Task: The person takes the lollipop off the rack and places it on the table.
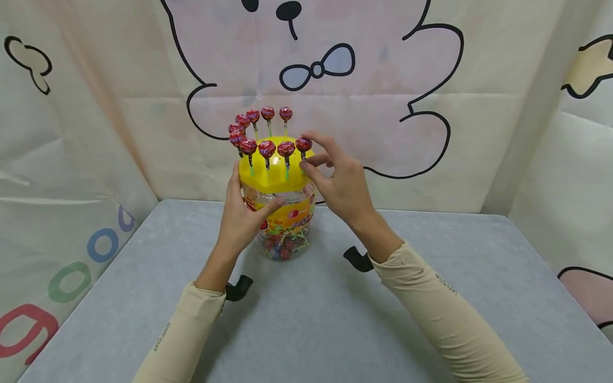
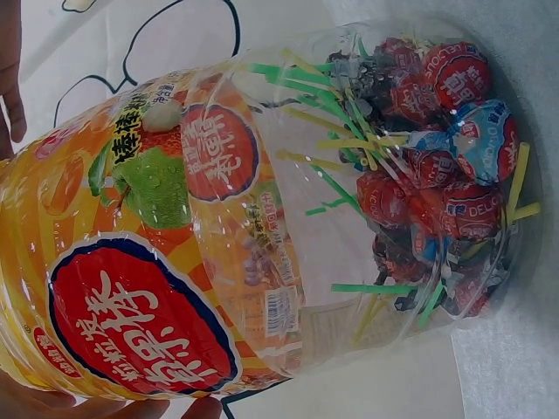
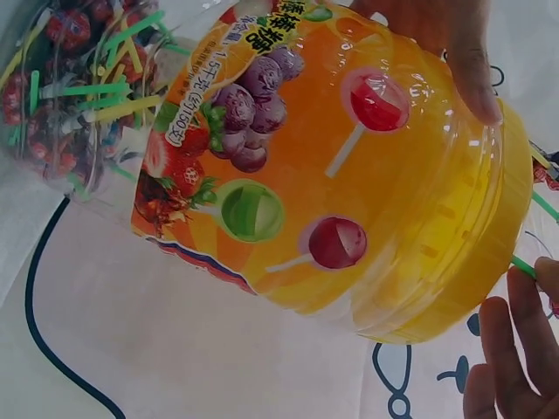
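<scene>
Toward the back of the grey table [image 1: 297, 330], we've got the lollipop jar [image 1: 289, 217] standing upright, yellow lid [image 1: 268, 182] on top, and a curve of lollipops [image 1: 266, 149] rising around its edge! Left hand [image 1: 243, 215] is clamped on the jar's side, thumb across the front just below the lid. And look at the right hand [image 1: 346, 183], fingertips pinching one lollipop [image 1: 304, 144] by its stick, right at the lid's near right edge! It looks like the seating step, setting that stick into place; the next move, I'd judge, calls for a straight, gentle push, then a clean release with the neighbours unjostled. More wrapped sweets [image 2: 472, 144] lie inside the jar's base. Pale cloth covers the tabletop, and behind it hangs a cream backdrop [image 1: 354, 127] with a cartoon figure and bow tie, coloured rings [image 1: 102, 245] on the left-hand panel.
</scene>
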Demonstrator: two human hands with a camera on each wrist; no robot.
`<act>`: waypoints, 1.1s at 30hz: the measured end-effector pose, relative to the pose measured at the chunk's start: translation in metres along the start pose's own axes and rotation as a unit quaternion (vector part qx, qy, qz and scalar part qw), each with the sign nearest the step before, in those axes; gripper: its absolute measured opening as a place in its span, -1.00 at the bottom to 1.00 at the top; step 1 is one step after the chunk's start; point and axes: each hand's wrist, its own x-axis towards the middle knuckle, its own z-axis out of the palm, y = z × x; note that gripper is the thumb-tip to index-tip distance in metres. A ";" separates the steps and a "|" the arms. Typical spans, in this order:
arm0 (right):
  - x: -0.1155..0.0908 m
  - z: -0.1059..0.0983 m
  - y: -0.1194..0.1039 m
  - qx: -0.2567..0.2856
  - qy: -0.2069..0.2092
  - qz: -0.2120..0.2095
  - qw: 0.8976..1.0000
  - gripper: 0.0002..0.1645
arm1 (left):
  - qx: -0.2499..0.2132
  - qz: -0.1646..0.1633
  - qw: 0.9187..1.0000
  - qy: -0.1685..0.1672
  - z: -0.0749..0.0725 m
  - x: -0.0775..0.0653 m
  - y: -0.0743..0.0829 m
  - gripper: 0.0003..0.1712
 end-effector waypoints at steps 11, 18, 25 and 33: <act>0.006 -0.002 -0.004 -0.002 0.009 -0.012 1.000 -0.45 | 0.006 -0.012 1.000 0.000 -0.001 -0.001 -0.001 0.23; 0.011 -0.011 -0.010 -0.002 0.025 -0.014 1.000 -0.45 | 0.004 -0.016 1.000 -0.001 0.000 -0.001 -0.001 0.22; 0.005 -0.017 -0.003 0.005 0.026 0.016 1.000 -0.43 | 0.008 -0.021 1.000 -0.002 -0.002 0.000 -0.002 0.22; -0.013 -0.021 0.009 0.011 0.031 0.054 0.998 -0.40 | -0.018 -0.003 1.000 -0.004 -0.004 0.003 -0.004 0.16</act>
